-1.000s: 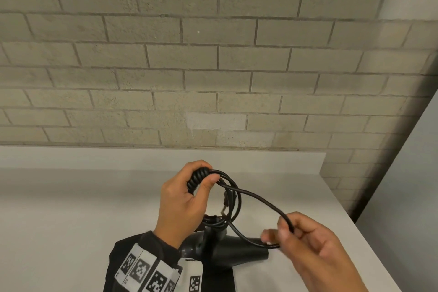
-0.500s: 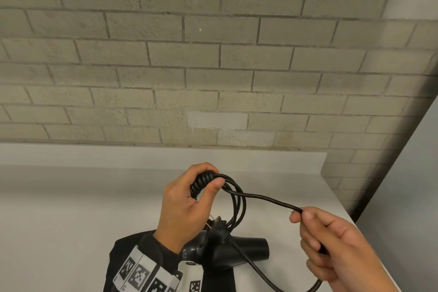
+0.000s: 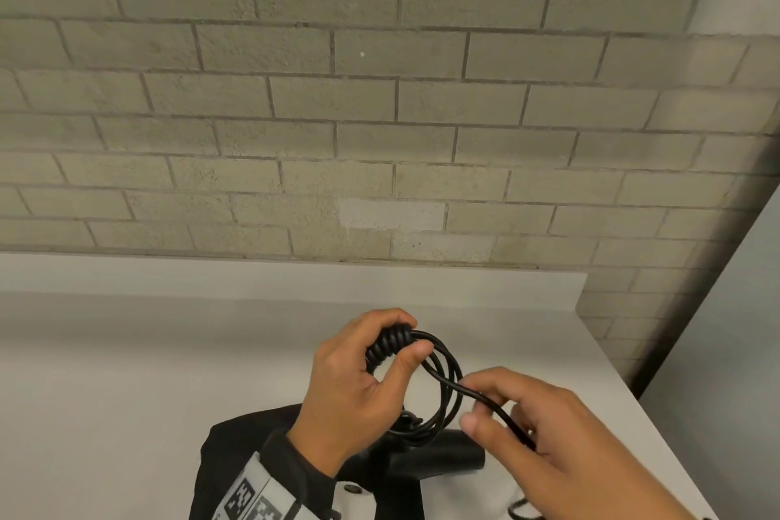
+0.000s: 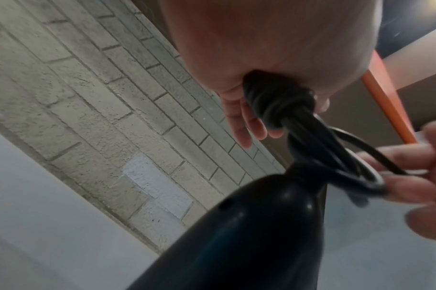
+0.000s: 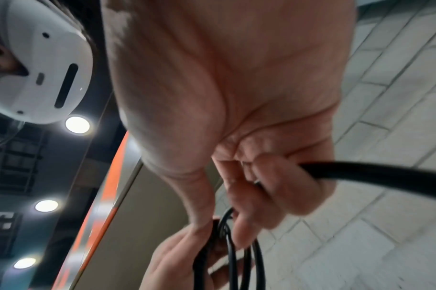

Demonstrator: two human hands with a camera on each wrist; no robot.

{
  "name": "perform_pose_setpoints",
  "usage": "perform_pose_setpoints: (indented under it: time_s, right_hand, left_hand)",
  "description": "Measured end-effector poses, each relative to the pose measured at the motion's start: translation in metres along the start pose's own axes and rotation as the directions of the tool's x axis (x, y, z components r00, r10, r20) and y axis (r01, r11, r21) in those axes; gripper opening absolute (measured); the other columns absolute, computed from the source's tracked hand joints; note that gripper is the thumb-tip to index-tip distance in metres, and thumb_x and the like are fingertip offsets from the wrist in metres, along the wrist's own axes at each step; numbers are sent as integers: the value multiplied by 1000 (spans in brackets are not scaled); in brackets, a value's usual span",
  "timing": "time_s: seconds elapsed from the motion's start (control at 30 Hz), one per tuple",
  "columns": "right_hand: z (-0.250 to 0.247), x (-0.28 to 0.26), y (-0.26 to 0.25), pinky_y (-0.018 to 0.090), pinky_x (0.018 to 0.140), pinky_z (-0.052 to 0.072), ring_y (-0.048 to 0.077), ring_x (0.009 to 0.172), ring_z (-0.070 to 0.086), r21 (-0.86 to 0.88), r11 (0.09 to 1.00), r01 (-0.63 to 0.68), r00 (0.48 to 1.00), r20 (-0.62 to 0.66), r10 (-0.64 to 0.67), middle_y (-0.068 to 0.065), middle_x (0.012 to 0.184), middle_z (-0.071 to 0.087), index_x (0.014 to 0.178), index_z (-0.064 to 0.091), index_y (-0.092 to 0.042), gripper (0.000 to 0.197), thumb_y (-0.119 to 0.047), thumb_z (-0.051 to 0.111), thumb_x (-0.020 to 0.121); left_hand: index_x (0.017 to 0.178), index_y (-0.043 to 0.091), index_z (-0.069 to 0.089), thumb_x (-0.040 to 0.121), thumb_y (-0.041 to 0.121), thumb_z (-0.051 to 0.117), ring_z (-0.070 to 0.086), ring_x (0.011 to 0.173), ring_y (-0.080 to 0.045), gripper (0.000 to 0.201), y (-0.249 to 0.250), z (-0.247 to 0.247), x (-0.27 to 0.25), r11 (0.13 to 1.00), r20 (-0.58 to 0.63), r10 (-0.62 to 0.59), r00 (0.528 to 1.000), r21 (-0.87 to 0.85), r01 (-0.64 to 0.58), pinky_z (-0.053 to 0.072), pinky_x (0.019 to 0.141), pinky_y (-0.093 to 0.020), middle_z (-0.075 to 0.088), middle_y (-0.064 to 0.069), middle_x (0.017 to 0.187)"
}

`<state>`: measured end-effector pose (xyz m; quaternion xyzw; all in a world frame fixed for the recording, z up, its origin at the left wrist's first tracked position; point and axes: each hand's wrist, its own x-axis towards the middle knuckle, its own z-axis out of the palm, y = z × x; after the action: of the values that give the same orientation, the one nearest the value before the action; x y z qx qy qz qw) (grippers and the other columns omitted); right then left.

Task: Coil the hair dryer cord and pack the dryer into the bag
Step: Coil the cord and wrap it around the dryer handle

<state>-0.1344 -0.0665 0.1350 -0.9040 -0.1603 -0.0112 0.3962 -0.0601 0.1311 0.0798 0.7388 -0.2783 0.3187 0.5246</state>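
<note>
The left hand (image 3: 350, 384) grips the bundled top of the cord (image 3: 439, 384), thumb and fingers curled round the tight wraps, and several loops — three or so, hard to count — hang at its 4 o'clock. The right hand (image 3: 536, 431) pinches the one free strand between thumb and fingers, just at 3 o'clock of the loops. Below both, at 6 o'clock, the one black dryer (image 3: 426, 456) lies on a black-and-white bag (image 3: 236, 448), which rests on a pale grey counter (image 3: 126, 372) set against a grey brick wall (image 3: 380, 97). A grey panel (image 3: 726, 329) stands at 3 o'clock. The left wrist view shows the dryer (image 4: 249, 235) close up, rounded and glossy, and an orange strip (image 4: 385, 102) unseen from the head. The right wrist view adds three round ceiling lights (image 5: 77, 124) and a white headset (image 5: 45, 64).
</note>
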Motion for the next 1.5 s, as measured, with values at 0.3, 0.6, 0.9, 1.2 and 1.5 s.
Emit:
perform_pose_setpoints:
  time_s: [0.3, 0.6, 0.9, 1.2, 1.5]
  right_hand:
    - [4, 17, 6, 23, 66, 44, 3, 81, 53, -394, 878, 272, 881, -265, -392, -21, 88, 53, 101, 57, -36, 18, -40, 41, 98]
    - [1, 46, 1, 8, 69, 40, 6, 80, 58, -59, 912, 407, 869, -281, -406, -17, 85, 59, 100, 67, -31, 15, -32, 53, 97]
    - [32, 59, 6, 22, 73, 53, 13, 77, 68, 592, 780, 204, 969, -238, -73, 3, 77, 70, 91, 71, -12, 16, -23, 61, 88]
    - [41, 38, 43, 28, 68, 51, 13, 63, 58, 363, 926, -100, 995, 42, 91, 0, 68, 64, 87, 69, -23, 18, -19, 54, 96]
    - [5, 16, 61, 37, 68, 58, 30, 67, 68, 381, 868, -319, 915, 361, 178, 21, 78, 68, 85, 68, -2, 9, -11, 69, 87]
  left_hand:
    - [104, 13, 66, 89, 50, 65, 70, 82, -12, 40, 6, 0, 0, 997, 68, 54, 996, -57, -51, 57, 73, -27, 70, 7, 90]
    - [101, 19, 64, 85, 41, 71, 65, 81, -9, 27, 10, 1, -1, 993, 102, 120, 988, 9, -122, 55, 70, -28, 65, 9, 88]
    - [96, 19, 64, 93, 38, 61, 63, 76, -10, 19, 10, 1, -7, 992, 55, 130, 990, -13, -129, 53, 64, -26, 64, 8, 83]
    - [93, 20, 67, 91, 48, 59, 65, 69, -9, 29, 5, -9, -6, 999, -46, -35, 998, -29, 34, 50, 64, -13, 67, 11, 78]
    - [91, 19, 67, 88, 37, 63, 63, 66, -8, 18, 6, -6, -5, 991, -33, -106, 994, -82, 103, 47, 62, -11, 66, 12, 76]
